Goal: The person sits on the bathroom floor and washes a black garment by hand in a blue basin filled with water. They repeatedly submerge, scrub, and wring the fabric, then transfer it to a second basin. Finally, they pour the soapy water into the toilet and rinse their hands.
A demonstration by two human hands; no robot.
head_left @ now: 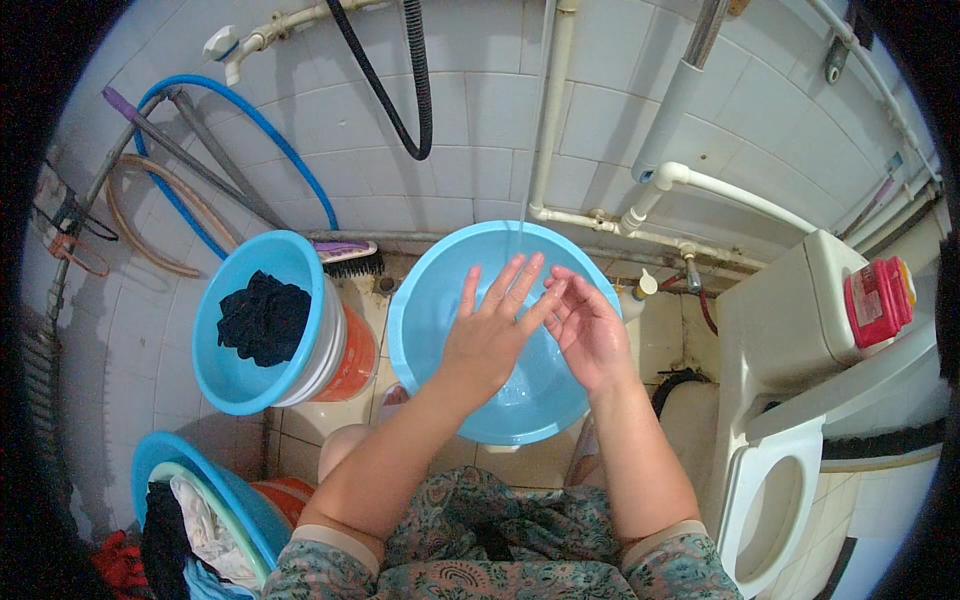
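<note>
Both of my hands are over a large light blue basin [425,385], with a little water at its bottom. A thin stream of water [521,205] falls into its far side. My left hand [495,330] is open, back upward, with wet-looking fingers spread. Its thumb reaches across to my right hand [590,335], whose palm is turned up and fingers are slightly bent. The left thumb tip meets the right fingers. I see no object in either hand.
At left, a blue basin [225,380] with a black cloth [265,320] sits on a bucket [345,355]. Below it, another blue tub [165,445] holds clothes. A brush [355,262], pipes [550,130] and a blue hose [270,125] line the wall. A toilet [790,320] stands at right.
</note>
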